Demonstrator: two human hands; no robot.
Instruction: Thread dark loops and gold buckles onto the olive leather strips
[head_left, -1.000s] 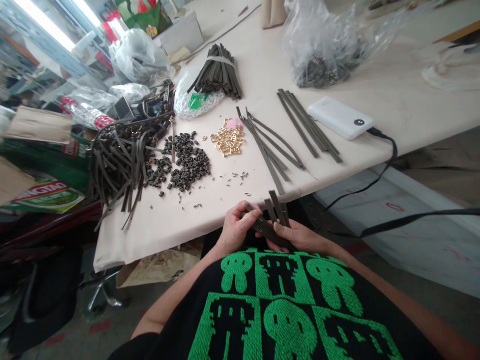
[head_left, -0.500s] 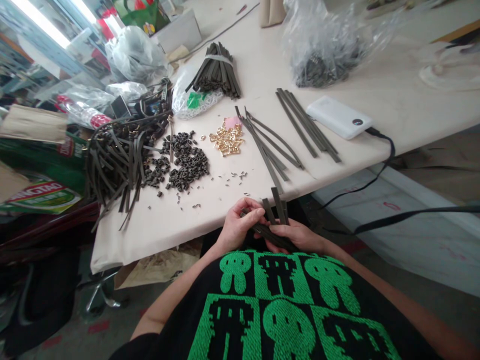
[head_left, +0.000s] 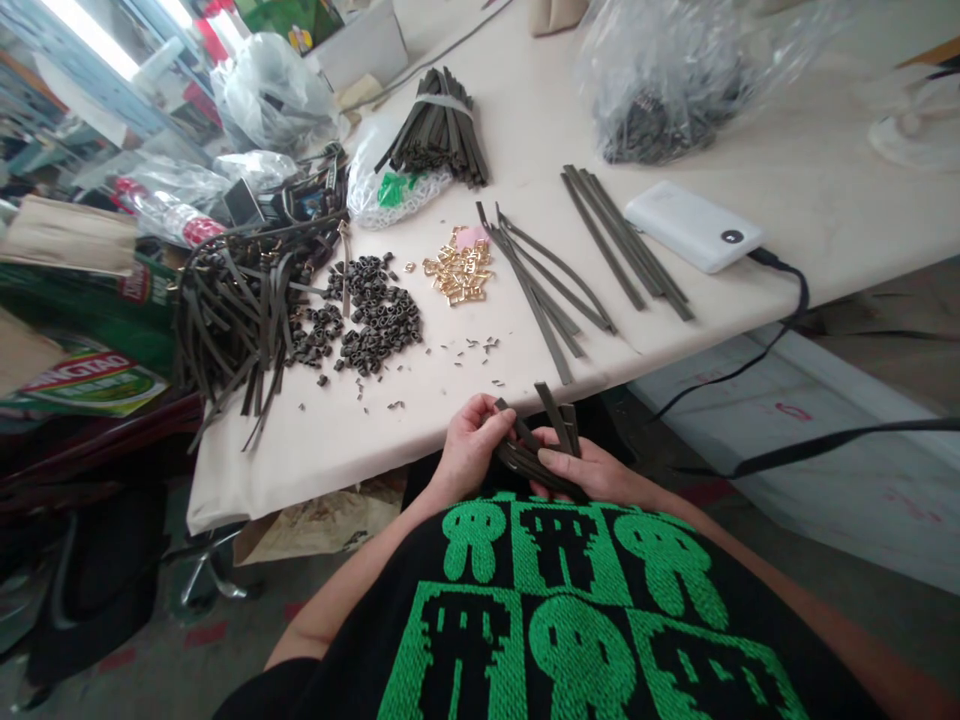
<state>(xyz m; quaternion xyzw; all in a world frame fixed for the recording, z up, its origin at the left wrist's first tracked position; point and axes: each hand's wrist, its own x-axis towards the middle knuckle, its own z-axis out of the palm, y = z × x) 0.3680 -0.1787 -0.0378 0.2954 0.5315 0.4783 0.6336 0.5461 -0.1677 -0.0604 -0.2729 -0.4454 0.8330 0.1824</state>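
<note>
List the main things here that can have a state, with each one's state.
Left hand: closed on dark strips.
Right hand: gripping dark strips.
Tied bundle: bound by a white band.
White device: cable plugged in.
Gold pieces: loose, heaped.
Dark loops: loose, piled.
Back-right clear bag: crumpled, partly filled.

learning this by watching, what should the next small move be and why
Probably, the left hand should ease the dark flat strip it pinches toward the bundle of strips, with the right hand as anchor: the pinched end stands apart from the bundle, and a few strip ends stick up unevenly by the right hand's grip.
</note>
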